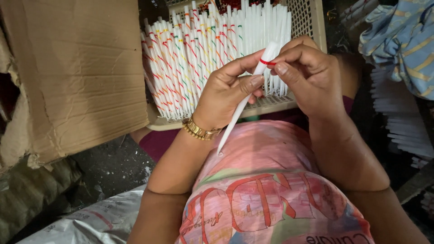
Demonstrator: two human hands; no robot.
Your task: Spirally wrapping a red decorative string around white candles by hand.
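My left hand (228, 88) grips a long white tapered candle (242, 106) around its middle, its thin end pointing down toward my lap. My right hand (309, 74) pinches a red strip (266, 62) wound around the candle's upper part. Both hands hover over the near rim of a cream plastic basket (312, 22). Inside the basket lie several white candles (203, 49) wrapped with red, green and yellow spiral strips. A gold bracelet (199, 130) sits on my left wrist.
A cardboard box flap (77, 68) stands at the left. A stack of plain white candles (400, 117) lies at the right under a blue striped cloth (402, 40). A white plastic sack (95, 221) lies on the dark floor at lower left.
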